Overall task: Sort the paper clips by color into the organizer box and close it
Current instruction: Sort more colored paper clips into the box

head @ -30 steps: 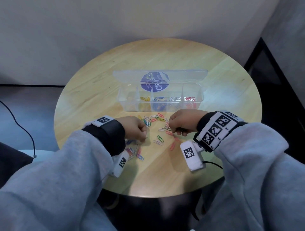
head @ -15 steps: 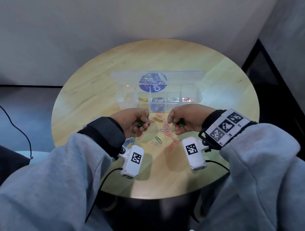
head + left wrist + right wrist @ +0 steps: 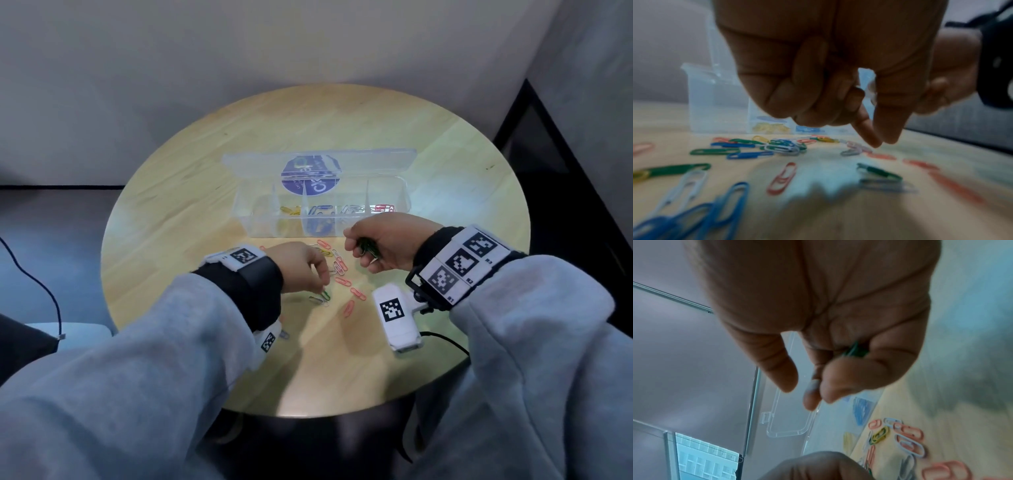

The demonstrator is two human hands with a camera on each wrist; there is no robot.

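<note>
Coloured paper clips (image 3: 337, 270) remain mostly loose on the round wooden counter (image 3: 445, 164) before the open clear plastic organizer box (image 3: 260, 219), few sorted; left hand (image 3: 298, 265) pinching toward one, right hand (image 3: 383, 241) clutching green clips (image 3: 368, 247)

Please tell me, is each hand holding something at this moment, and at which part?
The right hand grips green paper clips bunched under its curled fingers; the held part is hidden. The left hand reaches down toward a green clip on the table, holding nothing visible.
</note>
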